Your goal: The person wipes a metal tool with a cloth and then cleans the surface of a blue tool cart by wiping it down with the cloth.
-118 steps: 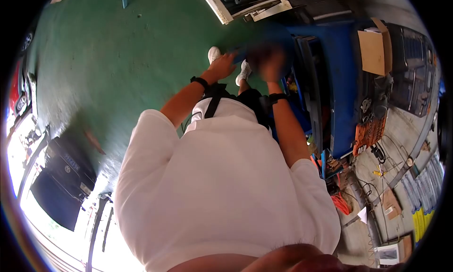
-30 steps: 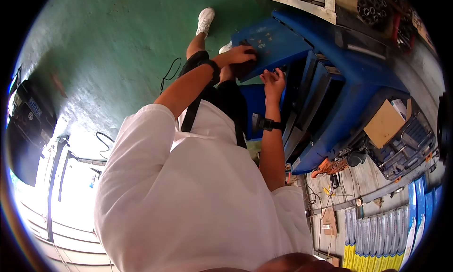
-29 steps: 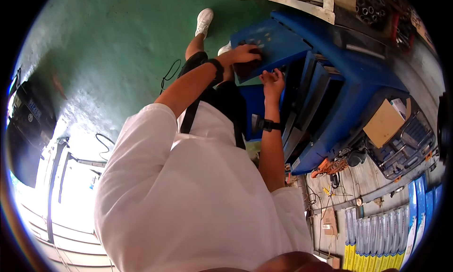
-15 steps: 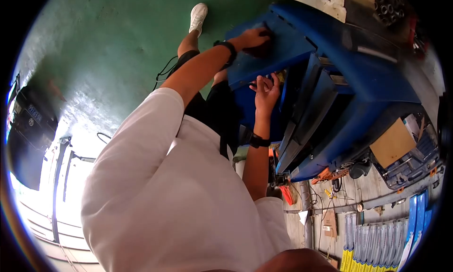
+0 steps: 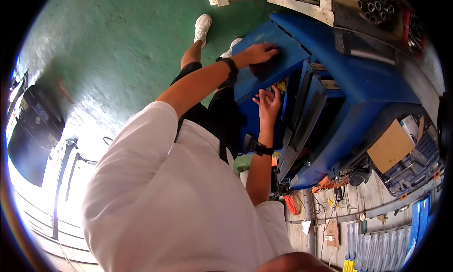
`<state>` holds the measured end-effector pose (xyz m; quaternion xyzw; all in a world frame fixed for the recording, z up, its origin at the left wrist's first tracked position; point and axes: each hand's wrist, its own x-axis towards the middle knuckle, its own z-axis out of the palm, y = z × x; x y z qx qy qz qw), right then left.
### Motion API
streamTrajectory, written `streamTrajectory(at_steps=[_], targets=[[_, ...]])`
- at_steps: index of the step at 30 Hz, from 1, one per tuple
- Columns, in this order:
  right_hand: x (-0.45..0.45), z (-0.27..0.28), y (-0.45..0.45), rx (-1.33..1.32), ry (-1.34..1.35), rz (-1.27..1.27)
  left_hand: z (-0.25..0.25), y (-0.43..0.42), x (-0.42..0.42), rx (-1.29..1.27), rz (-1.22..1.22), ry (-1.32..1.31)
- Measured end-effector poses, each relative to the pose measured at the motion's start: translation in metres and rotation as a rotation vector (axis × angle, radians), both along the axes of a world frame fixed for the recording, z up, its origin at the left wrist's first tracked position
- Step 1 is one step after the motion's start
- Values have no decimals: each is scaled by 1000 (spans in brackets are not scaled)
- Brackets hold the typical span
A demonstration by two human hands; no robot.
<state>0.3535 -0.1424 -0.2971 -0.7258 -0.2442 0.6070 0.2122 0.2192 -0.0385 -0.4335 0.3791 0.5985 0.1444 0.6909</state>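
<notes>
Since a second ago, the left grip [image 5: 262, 55] has shifted farther across the flat blue metal panel [image 5: 291, 50], toward its cabinet side. That panel lies directly beneath this grip, whose fingers curl over a dark, soft-edged patch [image 5: 261, 70]; whether they pinch a cloth there or merely press down, I cannot tell. Nearer the body, the right grip [image 5: 268, 98], fingers loosely bent and spread, is at the panel's near edge; contact is unclear. Just right of it stand long dark metal slats [image 5: 302, 116], and past those the large blue metal cabinet [image 5: 373, 90]. Farther right lies a flat piece of tan cardboard [image 5: 390, 145] on a dark moulded plastic tool case [image 5: 420, 173]. Ahead and right of the left grip sit round metal sockets [image 5: 375, 7]; left of both spreads the green painted floor [image 5: 118, 45].
</notes>
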Motion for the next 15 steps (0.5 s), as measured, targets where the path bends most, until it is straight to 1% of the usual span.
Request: streamTrajectory(at_steps=[1,3,4,6,7,8,9,10,12,13,15], targets=[[0,-1,1,-2,-2,-5,3,19,10,33,26,-43],[0,1,0,17,25,1,26,50,16,280,35,-44],[0,3,-1,6,18,-3,34,58,18,268,32,-51],[-6,0,1,-1,44,-28,41,69,16,244,-113,39],[-9,-1,3,-2,48,-31,35,65,15,243,-117,43],[-11,-1,3,-10,46,-27,27,56,13,284,-69,26],[-12,0,4,-17,45,-22,15,45,11,326,-22,9],[-12,-2,5,-15,47,-23,1,34,8,328,-24,12],[-10,-4,2,-28,69,-46,-24,5,-5,249,-45,56],[-10,-3,2,-27,66,-51,-31,-10,-13,249,-49,52],[-7,-3,3,-42,73,-35,-34,-26,-29,130,-182,94]])
